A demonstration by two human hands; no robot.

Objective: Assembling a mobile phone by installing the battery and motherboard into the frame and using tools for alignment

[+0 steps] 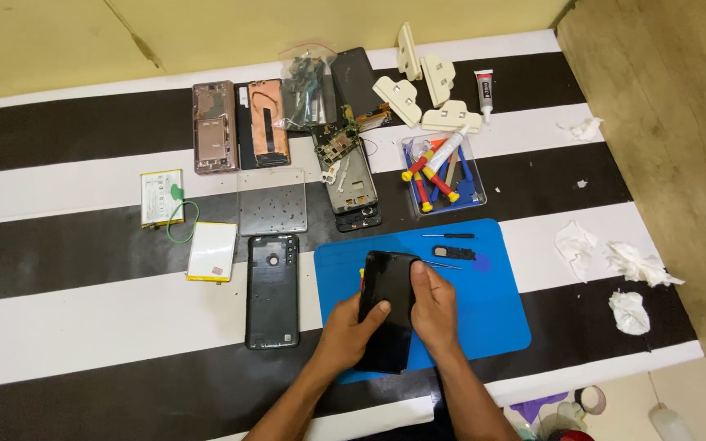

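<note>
Gripping a black phone [388, 306] from both sides, the left hand [351, 329] and right hand [435, 309] hold it closed-fingered over the blue mat [492, 302] near the striped table's [83, 327] front edge; a black back cover [272, 291] lies just left.

We have a single view, from a camera worn on the head, looking steeply down and forward at a striped table [83, 335] from its near edge. We see the whole tabletop at arm's length, the far wall [206, 33] along the top, and floor [680, 122] at right.
</note>
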